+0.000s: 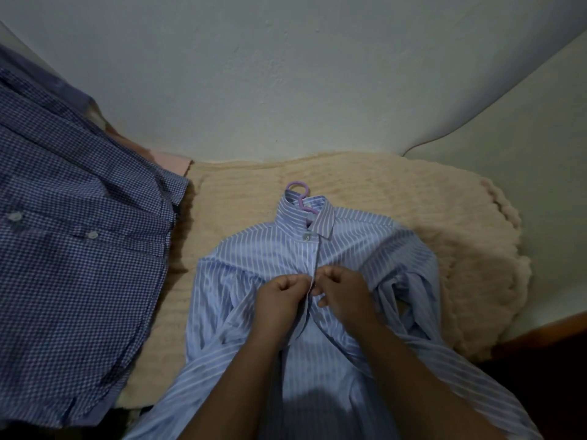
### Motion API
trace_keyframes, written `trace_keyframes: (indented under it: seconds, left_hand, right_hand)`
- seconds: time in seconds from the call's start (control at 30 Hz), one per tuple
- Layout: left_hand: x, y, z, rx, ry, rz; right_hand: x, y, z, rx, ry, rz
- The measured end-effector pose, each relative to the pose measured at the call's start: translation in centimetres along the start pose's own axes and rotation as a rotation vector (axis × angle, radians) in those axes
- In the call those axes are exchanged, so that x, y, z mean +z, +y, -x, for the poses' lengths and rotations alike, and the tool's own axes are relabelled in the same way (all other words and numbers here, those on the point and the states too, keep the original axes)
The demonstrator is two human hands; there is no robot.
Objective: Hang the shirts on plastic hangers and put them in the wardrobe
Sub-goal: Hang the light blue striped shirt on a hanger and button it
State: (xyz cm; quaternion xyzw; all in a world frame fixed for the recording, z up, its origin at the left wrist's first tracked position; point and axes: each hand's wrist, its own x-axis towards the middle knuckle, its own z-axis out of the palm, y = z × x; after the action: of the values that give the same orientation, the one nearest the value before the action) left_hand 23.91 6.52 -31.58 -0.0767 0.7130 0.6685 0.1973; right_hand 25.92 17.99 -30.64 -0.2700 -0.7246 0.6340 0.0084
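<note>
You're reaching both bare forearms forward and inward from the bottom edge, hands meeting at centre. Your left hand (281,292) is curling into a loose fist, thumb and fingers pinching. Your right hand (341,289) is curling too, fingertips pinching just beside the left, knuckles up.

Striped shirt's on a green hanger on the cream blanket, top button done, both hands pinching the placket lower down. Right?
Not quite: the hanger is purple, not green, as the head view shows. The rest holds: striped shirt on the cream blanket, top button done, left hand and right hand pinching the placket.
</note>
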Motion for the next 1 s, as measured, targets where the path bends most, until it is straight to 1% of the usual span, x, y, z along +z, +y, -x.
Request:
trace_keyframes:
  seconds: [0.1,0.2,0.3,0.5,0.57,0.6,0.7,0.73,0.77,0.8,0.83,0.9,0.97,1.0]
  left_hand:
    - [0.3,-0.3,0.0,0.042,0.055,-0.032]
    - [0.4,-0.4,0.4,0.116,0.1,-0.12]
    - [0.5,-0.4,0.6,0.188,0.119,-0.191]
    - [0.4,-0.2,0.6,0.225,0.112,-0.271]
    - [0.2,0.0,0.3,0.156,0.092,-0.299]
    - [0.0,0.2,0.0,0.083,0.064,-0.249]
    - [-0.4,1.1,-0.7,-0.193,-0.017,0.041]
    - [-0.6,1.3,-0.7,-0.231,-0.036,0.059]
    - [-0.8,1.5,-0.5,-0.216,-0.058,0.045]
    - [-1.0,1.7,-0.2,-0.157,-0.076,-0.009]
    - [-1.4,1.9,0.3,-0.068,-0.081,-0.123]
    - [-2.7,2.3,1.9,0.105,-0.082,-0.489]
    - [-4.5,2.1,3.6,0.169,-0.082,-0.808]
    - [-5.3,2.0,4.6,0.162,-0.086,-0.917]
  right_hand:
    - [-0.1,-0.2,0.3,0.002,0.005,-0.072]
    - [0.0,-0.2,0.4,-0.064,0.013,0.034]
    - [0.1,0.1,0.0,-0.104,0.024,0.079]
    - [0.1,0.8,-0.2,-0.196,0.077,0.164]
    - [0.1,0.9,-0.1,-0.268,0.062,0.198]
    - [0.2,1.0,0.0,-0.316,0.048,0.217]
    - [0.3,1.1,0.5,-0.421,0.003,0.289]
    - [0.3,1.1,0.6,-0.424,0.003,0.312]
    - [0.1,1.1,0.8,-0.418,0.011,0.324]
    - [-0.2,1.0,1.1,-0.401,0.025,0.334]
    - [-0.6,1.0,1.4,-0.373,0.038,0.347]
    - [-1.7,0.8,2.3,-0.278,0.044,0.405]
    - [-3.0,0.5,3.7,-0.199,0.011,0.503]
    - [-3.8,0.2,4.6,-0.182,-0.027,0.581]
